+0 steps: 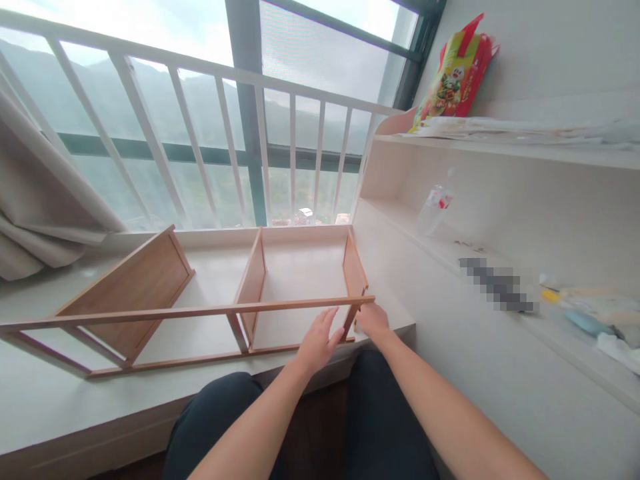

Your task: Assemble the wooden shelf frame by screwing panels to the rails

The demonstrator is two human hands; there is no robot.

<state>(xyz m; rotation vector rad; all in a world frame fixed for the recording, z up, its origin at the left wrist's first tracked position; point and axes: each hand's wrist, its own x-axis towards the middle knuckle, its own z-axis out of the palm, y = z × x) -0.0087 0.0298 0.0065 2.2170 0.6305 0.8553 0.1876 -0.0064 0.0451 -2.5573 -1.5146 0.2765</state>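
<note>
Wooden shelf frame lies on its side on the pale window ledge, w/ three upright panels & thin rails running across. Left hand is open, fingers spread wide, tips just under the top rail near its right end. Right hand is curled at the frame's right end panel; can't tell what it's gripping. Plastic bottle on the shelf to the right, red-green bag up top.

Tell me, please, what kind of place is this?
Probably a room in a high-rise flat: a window with a white railing overlooks hills, and a built-in shelf runs along the wall. Both hands touch a wooden rack on the sill.
</note>
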